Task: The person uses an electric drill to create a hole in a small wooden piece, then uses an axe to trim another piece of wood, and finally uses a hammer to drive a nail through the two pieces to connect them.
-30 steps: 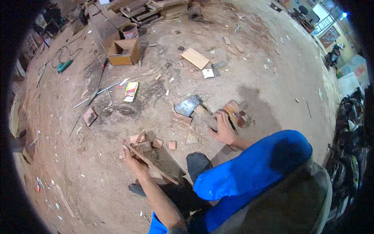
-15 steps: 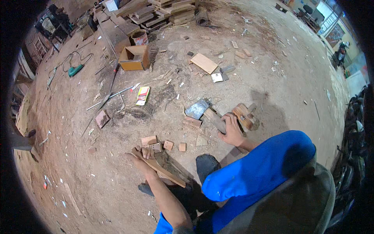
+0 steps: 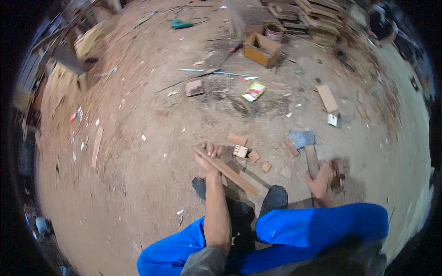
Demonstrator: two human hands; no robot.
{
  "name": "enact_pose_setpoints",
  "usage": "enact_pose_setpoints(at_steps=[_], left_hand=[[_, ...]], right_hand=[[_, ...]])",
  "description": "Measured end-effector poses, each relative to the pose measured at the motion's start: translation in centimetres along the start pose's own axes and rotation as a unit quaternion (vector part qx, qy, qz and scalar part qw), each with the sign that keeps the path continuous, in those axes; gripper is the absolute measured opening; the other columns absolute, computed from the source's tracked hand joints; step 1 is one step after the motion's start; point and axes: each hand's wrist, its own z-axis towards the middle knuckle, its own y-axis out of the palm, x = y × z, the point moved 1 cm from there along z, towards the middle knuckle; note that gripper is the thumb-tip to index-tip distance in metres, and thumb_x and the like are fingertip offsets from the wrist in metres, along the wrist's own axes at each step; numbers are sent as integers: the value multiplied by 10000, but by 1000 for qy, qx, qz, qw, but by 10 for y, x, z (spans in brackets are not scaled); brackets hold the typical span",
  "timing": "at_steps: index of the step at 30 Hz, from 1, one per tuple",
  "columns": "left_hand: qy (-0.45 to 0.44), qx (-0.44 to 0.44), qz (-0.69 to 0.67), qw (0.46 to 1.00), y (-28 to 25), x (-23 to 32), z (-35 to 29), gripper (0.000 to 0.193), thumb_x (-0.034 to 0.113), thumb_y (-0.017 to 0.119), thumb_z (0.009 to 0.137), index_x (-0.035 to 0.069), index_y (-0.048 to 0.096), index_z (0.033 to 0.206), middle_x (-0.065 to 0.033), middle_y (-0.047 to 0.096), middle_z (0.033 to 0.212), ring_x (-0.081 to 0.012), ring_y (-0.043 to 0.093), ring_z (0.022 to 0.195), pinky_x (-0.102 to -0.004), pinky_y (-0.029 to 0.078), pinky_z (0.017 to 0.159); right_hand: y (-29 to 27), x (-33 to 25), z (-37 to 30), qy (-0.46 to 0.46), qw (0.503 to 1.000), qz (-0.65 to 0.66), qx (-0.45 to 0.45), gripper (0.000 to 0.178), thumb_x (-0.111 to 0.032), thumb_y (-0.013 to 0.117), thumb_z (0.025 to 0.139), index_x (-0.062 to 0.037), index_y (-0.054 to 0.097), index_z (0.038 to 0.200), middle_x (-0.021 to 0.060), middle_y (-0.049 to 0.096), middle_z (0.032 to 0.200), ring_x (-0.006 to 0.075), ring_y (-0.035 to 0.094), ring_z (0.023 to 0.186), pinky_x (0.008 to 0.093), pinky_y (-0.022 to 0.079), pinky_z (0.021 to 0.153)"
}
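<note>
My left hand is closed round one end of a thin wooden slat, which slants down toward my feet. My right hand grips the wooden handle of a hatchet, whose broad grey head rests near the ground. Just beyond the slat lie small wooden pieces: a block with drilled holes, a plain reddish block and two small squares. A brown wooden block sits right of my right hand, and another wooden piece lies by the hatchet head.
Farther off on the dirt floor are a yellow-green packet, a brick-like block, long thin rods and an open wooden box. Beyond stand stacked boards and a green corded power tool. A board lies at right.
My view has swung left, so the floor things appear farther right. My left hand still holds the slat, and my right hand stays on the hatchet handle.
</note>
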Motion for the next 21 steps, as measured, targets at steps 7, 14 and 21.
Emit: enact_pose_setpoints(at_steps=[7,14,21], left_hand=[[1,44,-12,999,15,-9,-9,461,563,402,1057,138,499,908,16,392,607,-133,408,523,-305,357,524],[-42,22,14,999,17,-6,-10,445,588,515,1010,155,515,909,14,394,606,-129,418,528,-317,385,543],[7,77,59,995,19,-20,-9,304,402,588,1040,138,589,889,23,527,680,-131,578,589,-310,498,537]], right_hand=[[15,23,-4,2,996,-82,-17,703,-171,766,757,36,427,1337,281,455,1300,472,393,1297,543,290,1137],[20,40,-4,12,998,-54,-27,703,-184,776,758,44,442,1332,263,474,1285,442,454,1244,511,351,1086],[-15,-1,1,-13,973,-211,-92,719,-221,802,769,22,470,1359,248,539,1235,438,508,1191,500,396,1048]])
